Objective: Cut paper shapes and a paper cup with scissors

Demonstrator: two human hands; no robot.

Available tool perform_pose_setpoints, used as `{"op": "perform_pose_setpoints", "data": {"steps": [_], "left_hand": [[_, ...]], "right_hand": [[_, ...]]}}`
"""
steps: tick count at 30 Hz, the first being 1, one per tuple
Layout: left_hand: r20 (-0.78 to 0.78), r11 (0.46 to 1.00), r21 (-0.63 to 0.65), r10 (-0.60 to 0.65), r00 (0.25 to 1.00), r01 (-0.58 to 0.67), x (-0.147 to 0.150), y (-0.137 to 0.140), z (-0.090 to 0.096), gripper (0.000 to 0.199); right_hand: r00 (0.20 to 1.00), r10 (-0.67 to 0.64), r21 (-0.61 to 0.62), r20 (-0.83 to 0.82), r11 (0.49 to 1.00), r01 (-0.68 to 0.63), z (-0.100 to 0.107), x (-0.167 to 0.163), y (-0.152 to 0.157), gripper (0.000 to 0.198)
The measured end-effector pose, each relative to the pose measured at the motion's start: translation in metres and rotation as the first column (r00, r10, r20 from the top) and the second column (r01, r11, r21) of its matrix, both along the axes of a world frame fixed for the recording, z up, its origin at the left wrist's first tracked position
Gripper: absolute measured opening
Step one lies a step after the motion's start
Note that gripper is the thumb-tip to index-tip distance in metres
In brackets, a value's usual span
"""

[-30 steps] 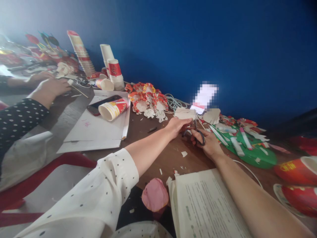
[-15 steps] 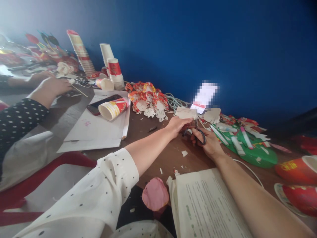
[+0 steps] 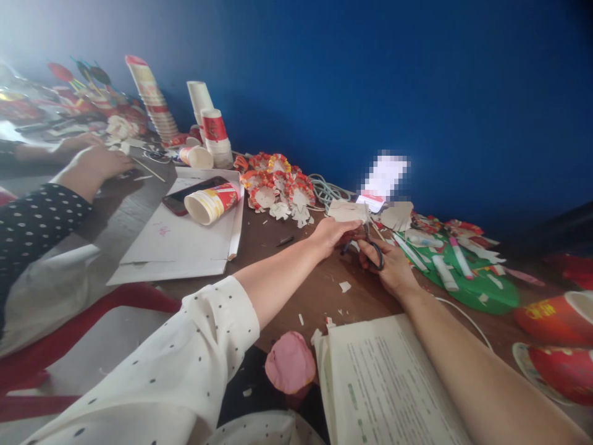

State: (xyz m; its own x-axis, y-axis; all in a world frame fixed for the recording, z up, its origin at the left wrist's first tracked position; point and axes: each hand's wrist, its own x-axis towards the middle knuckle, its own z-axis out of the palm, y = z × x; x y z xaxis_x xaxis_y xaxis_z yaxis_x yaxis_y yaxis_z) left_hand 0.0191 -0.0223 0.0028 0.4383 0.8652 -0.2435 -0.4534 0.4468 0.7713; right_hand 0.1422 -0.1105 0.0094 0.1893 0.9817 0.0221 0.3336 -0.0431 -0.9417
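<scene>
Between thumb and fingers, my left hand pinches a piece of off-white paper. My right hand grips scissors by their dark handles, with the blades up at the paper's right edge. Parts of the fingers of both hands hide one another near the scissors. Behind the paper, a phone with a lit, blurred-out screen leans by the blue wall. Beside it sits another pale cut piece. Small paper scraps lie on the brown table below my hands.
To the left are a pile of red-and-white cut paper pieces, a white board bearing paper cups, and cup stacks. Another person's hands work far left. Markers lie on a green sheet at right; a booklet is nearer.
My hands, the paper and the scissors stay almost in place, with only a tiny shift at the scissors. A small pale piece by the other person's hands has shifted.
</scene>
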Motion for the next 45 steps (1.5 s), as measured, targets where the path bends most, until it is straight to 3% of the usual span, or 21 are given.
{"op": "perform_pose_setpoints", "data": {"steps": [13,31,39,45], "left_hand": [[-0.017,0.999,0.021,-0.04,0.999,0.04,-0.003,0.0001,0.0027,0.027],[0.047,0.997,-0.06,-0.042,0.998,0.045,-0.0012,0.004,-0.0012,0.021],[0.066,0.997,-0.064,-0.035,0.997,0.039,0.0001,0.0052,-0.0033,0.023],[0.07,0.999,-0.029,-0.041,0.997,0.043,-0.0003,0.0018,-0.0003,0.024]], "right_hand": [[0.999,0.034,0.022,0.0,0.999,-0.034,-0.0029,0.0035,0.0011,0.048],[0.999,0.019,0.022,0.048,1.0,-0.02,-0.0041,0.0048,0.0023,0.052],[0.999,0.007,0.003,-0.033,1.0,-0.007,-0.0072,0.0048,0.0033,0.054],[0.989,0.098,-0.027,-0.109,0.994,-0.101,-0.0078,0.0097,0.0009,0.042]]}}
